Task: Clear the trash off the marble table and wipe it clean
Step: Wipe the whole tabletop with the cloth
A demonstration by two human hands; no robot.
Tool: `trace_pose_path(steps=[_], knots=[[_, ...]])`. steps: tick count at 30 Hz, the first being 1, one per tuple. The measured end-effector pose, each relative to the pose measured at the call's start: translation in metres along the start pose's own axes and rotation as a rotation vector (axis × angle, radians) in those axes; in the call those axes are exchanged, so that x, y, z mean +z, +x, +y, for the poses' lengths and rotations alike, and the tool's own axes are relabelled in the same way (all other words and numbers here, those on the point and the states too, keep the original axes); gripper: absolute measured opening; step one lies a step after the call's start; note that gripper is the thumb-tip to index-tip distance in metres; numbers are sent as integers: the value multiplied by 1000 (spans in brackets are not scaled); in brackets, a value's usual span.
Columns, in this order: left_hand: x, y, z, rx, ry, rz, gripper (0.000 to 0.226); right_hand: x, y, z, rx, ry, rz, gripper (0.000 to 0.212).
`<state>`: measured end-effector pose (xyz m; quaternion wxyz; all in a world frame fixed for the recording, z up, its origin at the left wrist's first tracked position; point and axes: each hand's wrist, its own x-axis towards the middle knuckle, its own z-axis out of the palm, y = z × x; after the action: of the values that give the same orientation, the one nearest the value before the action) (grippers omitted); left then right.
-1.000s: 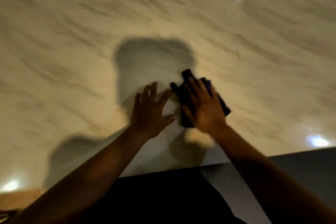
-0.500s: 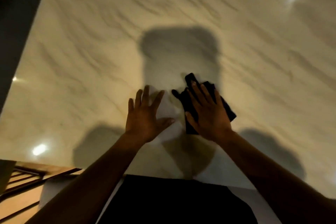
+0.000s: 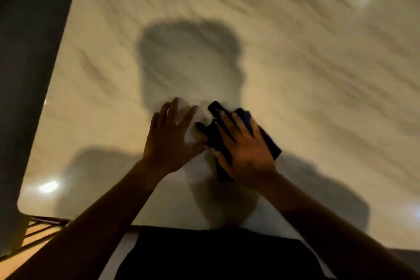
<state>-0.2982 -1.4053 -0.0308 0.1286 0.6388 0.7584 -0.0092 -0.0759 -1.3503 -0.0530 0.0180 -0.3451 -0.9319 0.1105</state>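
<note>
We count one dark cloth (image 3: pixel 268 141) on the marble worktop (image 3: pixel 295 63), pressed flat under our right hand (image 3: pixel 247 154), fingers straight. Our left hand (image 3: pixel 170 138) lies spread on the marble beside it.

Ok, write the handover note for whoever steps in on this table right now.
Left hand: open, fingers spread flat on the cream veined marble table.
Right hand: open, palm pressing the dark blue folded cloth against the marble, beside the left hand.
Done: no trash visible on the part of the table in view.
Left: wiping is under way; which areas are already wiped cannot be told, so cover the whole top.
</note>
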Motion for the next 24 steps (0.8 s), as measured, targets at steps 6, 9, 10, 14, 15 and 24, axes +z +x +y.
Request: trace_pose_path(steps=[6,9,10,14,15,24], knots=[[-17,-15,-114,78,-17,-28,98,-6,68,35,545,-103,148,68],[-20,-27,-153,56,-20,-41,96,6,93,-35,688,-90,163,71],[-20,-31,-161,56,-27,-34,96,12,94,-71,637,-105,150,71],[-17,-51,-184,90,-21,-14,94,36,70,-203,228,2,52,69],[-17,-54,-188,91,-21,-38,94,38,66,-212,151,6,5,69],[-39,-57,-212,10,-17,-100,100,14,156,-84,485,-63,86,70]])
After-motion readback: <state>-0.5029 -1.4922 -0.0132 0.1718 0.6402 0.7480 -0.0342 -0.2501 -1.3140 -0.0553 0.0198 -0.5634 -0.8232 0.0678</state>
